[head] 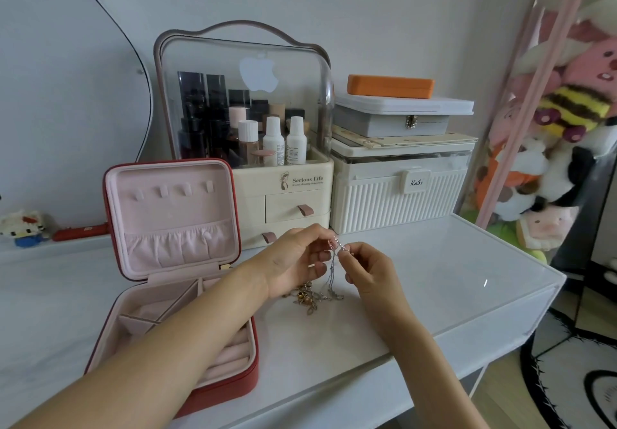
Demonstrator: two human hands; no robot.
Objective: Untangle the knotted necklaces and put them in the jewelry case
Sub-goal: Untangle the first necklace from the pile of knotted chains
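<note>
A thin silver necklace (333, 270) hangs between my two hands above the white desk. My left hand (293, 260) pinches its top end with thumb and fingertips. My right hand (365, 266) pinches the same end from the right, a finger's width away. The chain's lower part runs down into a small tangled heap of gold and silver necklaces (309, 296) lying on the desk just below my left hand. The red jewelry case (233, 375) with pink lining stands open at the left, its lid upright with small hooks and a gathered pocket. My left forearm crosses over its tray.
A cream cosmetics organizer (283, 191) with a clear dome and bottles stands behind my hands. To its right is a ribbed white storage box (397, 194) with boxes stacked on top. The desk's right edge (547, 278) drops off beside a clear case of plush toys (551, 148).
</note>
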